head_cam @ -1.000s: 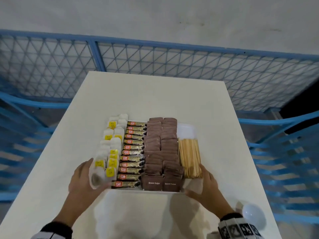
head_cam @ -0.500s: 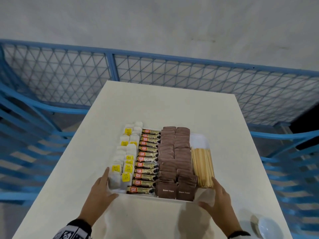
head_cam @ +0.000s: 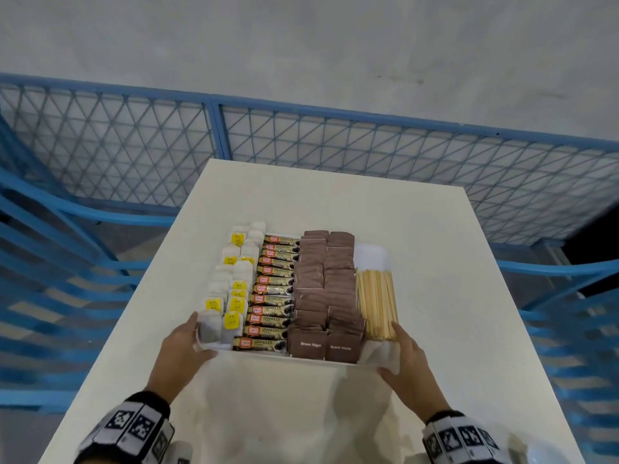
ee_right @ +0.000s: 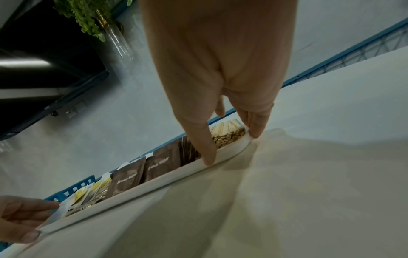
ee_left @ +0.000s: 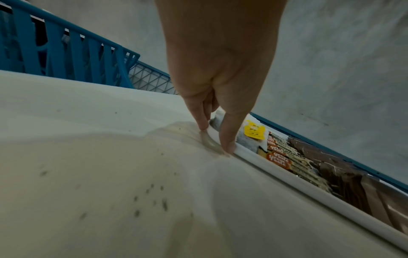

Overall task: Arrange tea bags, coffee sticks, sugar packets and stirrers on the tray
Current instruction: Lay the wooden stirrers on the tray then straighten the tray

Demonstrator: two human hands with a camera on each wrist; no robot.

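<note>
The fingers (ee_left: 202, 120) of the left hand (head_cam: 182, 346) reach down straight along the tray's near left corner, thumb laid against the front rim and the rest along the left side; they press the tray (head_cam: 371, 259) between them rather than curl round it. In the head view this hand sits at lower left of centre on the pale bench (head_cam: 452, 296).

Going rightward across the white tray, which lies in the middle of the frame: two columns of tea bags (head_cam: 231, 289) with yellow tags, one of them overhanging the left rim beside the left fingers; then a column of gold-and-black coffee sticks (head_cam: 273, 293) lying crosswise; then two columns of brown sugar packets (head_cam: 325, 289), the nearest ones standing upright with their labels facing the front rim; then a bundle of wooden stirrers (head_cam: 376, 303) lying lengthwise, with bare tray beyond their far ends.

The right hand (head_cam: 407, 361), lower right of centre, mirrors the left: its fingers (ee_right: 256, 125) lie straight against the near right corner, thumb on the front rim just beside the stirrers' ends.

A blue mesh fence (head_cam: 134, 149) runs across the upper frame behind the bench.
</note>
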